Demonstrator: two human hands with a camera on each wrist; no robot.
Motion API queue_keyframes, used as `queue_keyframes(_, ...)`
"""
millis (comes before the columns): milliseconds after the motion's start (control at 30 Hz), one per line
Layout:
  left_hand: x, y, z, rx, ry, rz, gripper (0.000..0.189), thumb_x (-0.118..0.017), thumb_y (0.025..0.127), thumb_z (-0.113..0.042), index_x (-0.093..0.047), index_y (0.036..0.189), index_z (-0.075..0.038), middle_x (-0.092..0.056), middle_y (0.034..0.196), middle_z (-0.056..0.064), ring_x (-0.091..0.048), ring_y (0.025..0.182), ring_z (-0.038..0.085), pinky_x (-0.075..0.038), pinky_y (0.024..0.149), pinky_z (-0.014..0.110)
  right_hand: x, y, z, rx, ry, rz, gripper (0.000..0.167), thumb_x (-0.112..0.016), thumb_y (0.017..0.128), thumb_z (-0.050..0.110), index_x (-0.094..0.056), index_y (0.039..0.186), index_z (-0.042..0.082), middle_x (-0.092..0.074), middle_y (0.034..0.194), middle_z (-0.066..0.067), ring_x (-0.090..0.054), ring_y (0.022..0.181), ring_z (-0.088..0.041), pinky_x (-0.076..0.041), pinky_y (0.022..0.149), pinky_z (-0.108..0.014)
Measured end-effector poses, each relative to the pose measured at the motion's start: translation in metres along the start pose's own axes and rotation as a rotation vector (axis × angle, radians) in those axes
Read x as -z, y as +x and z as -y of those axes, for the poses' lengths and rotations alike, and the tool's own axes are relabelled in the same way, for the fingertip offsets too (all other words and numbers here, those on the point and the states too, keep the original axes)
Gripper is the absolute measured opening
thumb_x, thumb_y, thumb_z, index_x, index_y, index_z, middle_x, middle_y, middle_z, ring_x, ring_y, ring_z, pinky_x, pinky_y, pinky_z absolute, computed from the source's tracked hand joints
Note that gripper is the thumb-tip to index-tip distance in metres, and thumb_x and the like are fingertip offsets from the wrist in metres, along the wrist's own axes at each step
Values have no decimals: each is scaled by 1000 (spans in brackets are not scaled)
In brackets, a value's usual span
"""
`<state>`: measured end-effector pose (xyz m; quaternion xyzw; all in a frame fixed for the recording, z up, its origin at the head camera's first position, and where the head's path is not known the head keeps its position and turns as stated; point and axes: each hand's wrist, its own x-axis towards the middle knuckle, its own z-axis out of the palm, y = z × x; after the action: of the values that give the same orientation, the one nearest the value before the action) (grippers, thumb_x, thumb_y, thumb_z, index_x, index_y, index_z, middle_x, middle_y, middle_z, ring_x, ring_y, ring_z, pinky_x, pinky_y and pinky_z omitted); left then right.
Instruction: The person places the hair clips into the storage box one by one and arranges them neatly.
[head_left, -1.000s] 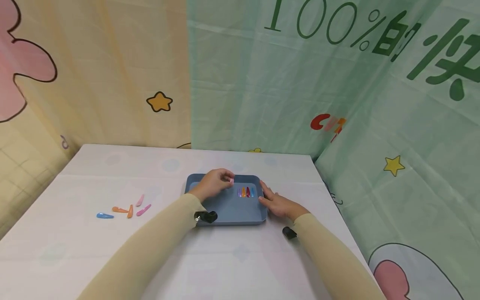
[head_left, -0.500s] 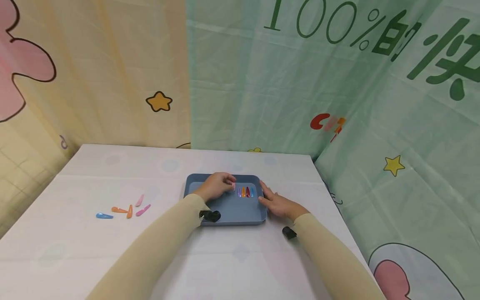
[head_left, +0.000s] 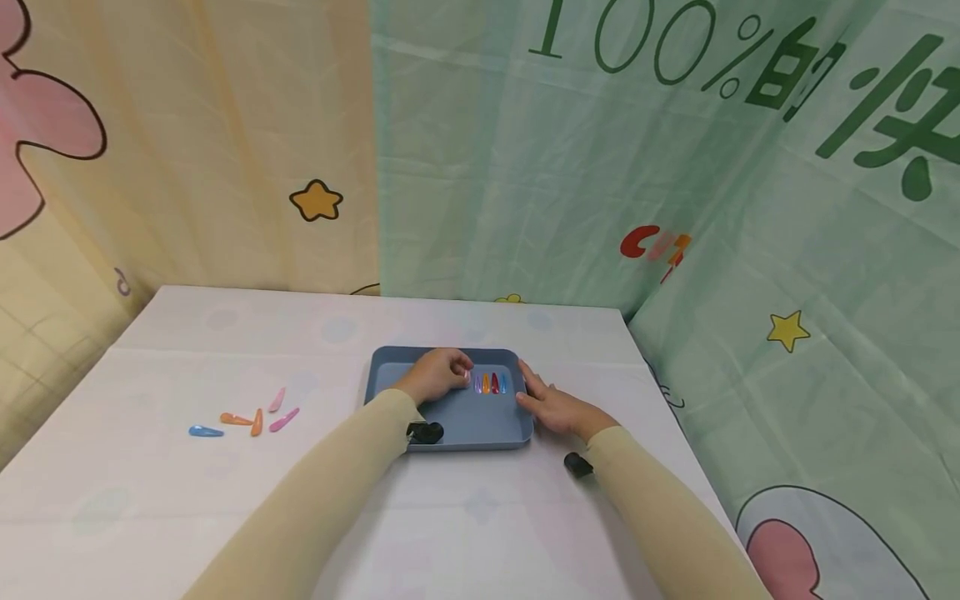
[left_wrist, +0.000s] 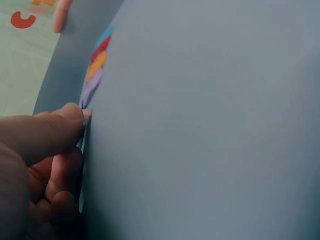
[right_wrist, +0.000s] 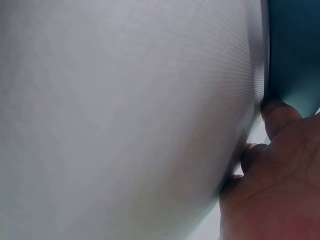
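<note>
In the head view my left hand point(head_left: 437, 375) is over the blue-grey tray point(head_left: 465, 425), its thumb and forefinger pinching a small pink hair clip point(left_wrist: 87, 114), mostly hidden by the fingertips. Just right of it, a row of hair clips lies in the tray: a purple clip point(head_left: 477, 384), an orange clip point(head_left: 486, 383), a red clip point(head_left: 495, 383) and a blue clip point(head_left: 504, 383). My right hand point(head_left: 558, 408) rests against the tray's right rim, thumb on the edge and fingers along the outer side.
On the white table point(head_left: 225, 517), left of the tray, several loose hair clips lie scattered: a blue clip point(head_left: 206, 431), orange clips point(head_left: 257, 422) and pink clips point(head_left: 284, 419). Printed curtains point(head_left: 480, 167) stand behind the table and on its right.
My left hand has moved slightly right and toward me with the pink hair clip, down beside the purple one. The right hand stays at the tray's rim.
</note>
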<state>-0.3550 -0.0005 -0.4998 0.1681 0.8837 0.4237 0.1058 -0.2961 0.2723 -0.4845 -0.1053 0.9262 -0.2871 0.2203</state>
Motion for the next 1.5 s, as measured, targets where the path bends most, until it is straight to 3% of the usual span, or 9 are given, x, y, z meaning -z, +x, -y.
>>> queue_keyframes(733, -2, -3, 2, -6, 32, -1, 27, -80, 95, -19, -76, 121, -14, -71, 104, 1, -62, 97, 17, -53, 95, 39, 0, -1, 3, -27, 13, 0, 76, -37, 111, 55, 8, 169, 35, 0, 178, -6, 8, 160, -52, 3, 126, -69)
queue_keyframes(1500, -6, -3, 5, -16, 42, -6, 26, -81, 94, -20, -78, 119, -15, -71, 103, 0, -62, 98, 18, -52, 95, 38, 1, -2, 3, -11, 8, 5, 75, -36, 112, 52, 9, 169, 33, -1, 178, -8, 7, 160, -51, 1, 128, -67)
